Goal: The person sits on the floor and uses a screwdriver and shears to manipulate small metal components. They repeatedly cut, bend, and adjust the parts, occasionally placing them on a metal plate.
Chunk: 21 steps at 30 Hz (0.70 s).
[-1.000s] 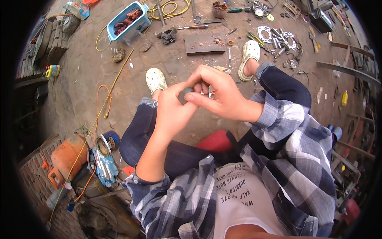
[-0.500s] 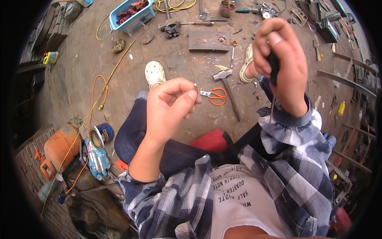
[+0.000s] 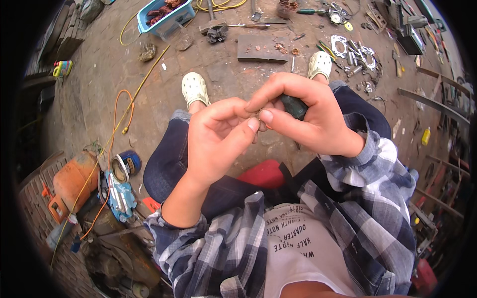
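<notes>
My left hand is closed in a pinch, thumb against forefinger, on a tiny metal piece too small to name. From the right, my right hand meets it, its thumb and forefinger tips pressing at the same piece. A dark green screwdriver handle is tucked in the palm of my right hand; its shaft is hidden now. The hands meet above the floor between my knees and cover most of what lies beneath them.
Ahead lie a flat metal block with copper scraps, a blue bin and a hammer. Metal parts are spread at the right. An orange cord, an open can and an orange tank are at the left.
My right hand has come down and left to my left hand, with the screwdriver turned back into its palm. My right foot and knee now show more fully.
</notes>
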### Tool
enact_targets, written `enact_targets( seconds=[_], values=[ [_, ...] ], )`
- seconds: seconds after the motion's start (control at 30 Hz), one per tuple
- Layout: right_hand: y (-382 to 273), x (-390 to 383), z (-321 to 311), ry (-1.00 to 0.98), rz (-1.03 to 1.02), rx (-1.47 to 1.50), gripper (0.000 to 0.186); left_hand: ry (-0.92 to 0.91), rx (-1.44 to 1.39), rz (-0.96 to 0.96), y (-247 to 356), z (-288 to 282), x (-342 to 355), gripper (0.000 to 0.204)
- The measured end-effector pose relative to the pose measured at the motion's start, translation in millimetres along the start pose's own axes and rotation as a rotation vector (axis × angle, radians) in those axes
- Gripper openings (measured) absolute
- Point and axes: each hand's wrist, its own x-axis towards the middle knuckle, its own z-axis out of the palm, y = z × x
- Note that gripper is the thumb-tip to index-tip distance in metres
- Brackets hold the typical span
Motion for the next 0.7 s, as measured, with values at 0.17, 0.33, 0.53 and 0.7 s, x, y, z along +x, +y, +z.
enact_targets(
  seconds=[0.17,0.33,0.53,0.7],
  values=[
    [0.7,-0.2,2.1,0.041,-0.003,0.027,0.012,0.023,-0.009,0.014,-0.9,-1.1,-0.9,0.019],
    [-1.9,0.6,-0.5,0.022,0.011,-0.049,0.011,0.039,0.028,0.035,1.0,0.5,-0.5,0.016],
    [-0.2,0.9,-0.2,0.053,-0.019,-0.094,0.009,0.073,0.199,0.052,5.1,-0.8,0.9,0.003],
    [4.1,-1.5,-0.6,0.074,-0.019,-0.106,0.007,0.149,0.492,0.187,1.1,1.1,3.9,0.006]
  ],
)
